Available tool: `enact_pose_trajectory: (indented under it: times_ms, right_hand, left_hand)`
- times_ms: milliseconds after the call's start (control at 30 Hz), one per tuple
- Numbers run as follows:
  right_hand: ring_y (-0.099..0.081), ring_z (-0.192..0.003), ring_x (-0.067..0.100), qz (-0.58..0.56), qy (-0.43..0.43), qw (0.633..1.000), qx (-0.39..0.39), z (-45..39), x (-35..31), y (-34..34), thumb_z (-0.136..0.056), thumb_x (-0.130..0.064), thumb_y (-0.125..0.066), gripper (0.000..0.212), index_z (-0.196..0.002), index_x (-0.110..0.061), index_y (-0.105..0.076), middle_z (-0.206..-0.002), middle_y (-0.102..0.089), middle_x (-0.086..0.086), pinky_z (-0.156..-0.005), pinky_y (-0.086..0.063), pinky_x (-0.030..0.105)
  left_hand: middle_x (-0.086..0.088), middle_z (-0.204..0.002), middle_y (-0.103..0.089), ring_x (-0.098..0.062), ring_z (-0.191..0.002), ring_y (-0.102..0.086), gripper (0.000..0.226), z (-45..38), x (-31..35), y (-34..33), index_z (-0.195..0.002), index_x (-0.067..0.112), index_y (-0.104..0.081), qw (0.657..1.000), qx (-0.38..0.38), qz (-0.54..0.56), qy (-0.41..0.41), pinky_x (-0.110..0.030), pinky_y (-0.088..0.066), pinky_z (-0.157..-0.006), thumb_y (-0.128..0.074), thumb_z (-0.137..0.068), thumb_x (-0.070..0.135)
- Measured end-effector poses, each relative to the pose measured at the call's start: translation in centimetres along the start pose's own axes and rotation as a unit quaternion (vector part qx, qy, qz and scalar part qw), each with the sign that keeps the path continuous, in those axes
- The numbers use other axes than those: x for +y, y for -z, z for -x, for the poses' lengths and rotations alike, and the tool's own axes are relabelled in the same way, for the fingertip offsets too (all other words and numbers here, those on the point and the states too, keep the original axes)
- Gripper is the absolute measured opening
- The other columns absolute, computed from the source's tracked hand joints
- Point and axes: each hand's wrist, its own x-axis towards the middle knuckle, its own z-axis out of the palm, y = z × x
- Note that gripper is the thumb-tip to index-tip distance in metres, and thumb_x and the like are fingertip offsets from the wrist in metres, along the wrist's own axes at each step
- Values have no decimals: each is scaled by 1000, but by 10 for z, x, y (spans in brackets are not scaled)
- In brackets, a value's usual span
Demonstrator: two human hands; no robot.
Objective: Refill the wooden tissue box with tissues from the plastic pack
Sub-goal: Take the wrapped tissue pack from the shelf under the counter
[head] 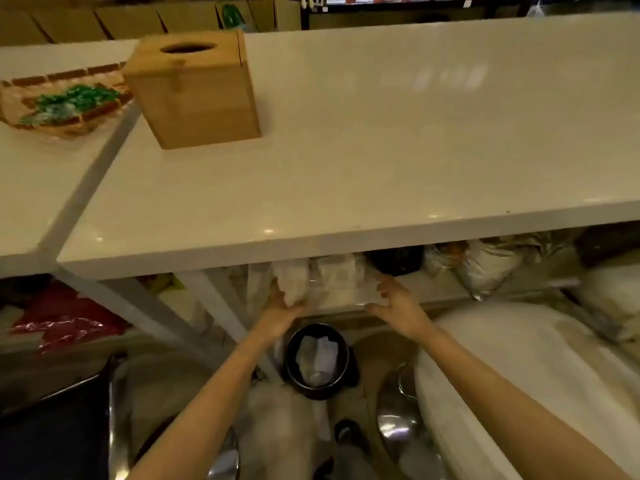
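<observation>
Head view, both bare arms reaching under a white tabletop, left hand and right hand clasped on either end of a clear plastic tissue pack on the lower shelf, square wooden tissue box upright on top at far left, round black bin below.

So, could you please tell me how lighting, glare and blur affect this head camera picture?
Head view: warm, dim light; soft glare patches on the white table; wide-angle bending of its edges; the wooden tissue box is fairly sharp; under the table it is shadowed and blurred, so the plastic pack between left hand and right hand lacks detail.
</observation>
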Motion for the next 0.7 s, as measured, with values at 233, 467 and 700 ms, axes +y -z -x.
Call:
enact_pose_trajectory:
  times_ms: [233,467,700]
  right_hand:
    - [-41,-129,28,-46,-66,996,47,-68,33,-21,-85,-15,-64,67,-142,-11,-28,-144,-38,12,-98,-36,28]
    - [-37,-133,26,-162,-57,984,46,-141,65,-50,-75,-9,-74,85,-145,-10,-24,-147,-37,10,-107,-33,31]
    - [-58,-101,13,-173,-47,982,61,-165,78,-62,-79,10,-62,49,-126,6,-48,-94,-54,-7,-66,-44,9]
  left_hand:
    - [-11,-154,-13,-27,-141,-18,111,-71,-33,16,-145,13,5,997,76,4,-1,-36,-27,-111,-76,-69,21]
    - [-25,-142,-33,-36,-131,-35,103,-145,-48,17,-137,-6,-24,982,182,15,41,-37,-37,-101,-77,-51,16]
    - [-6,-101,-73,-35,-122,-46,43,-175,-49,22,-57,35,-57,986,153,38,56,-31,-43,-84,-69,-71,-4]
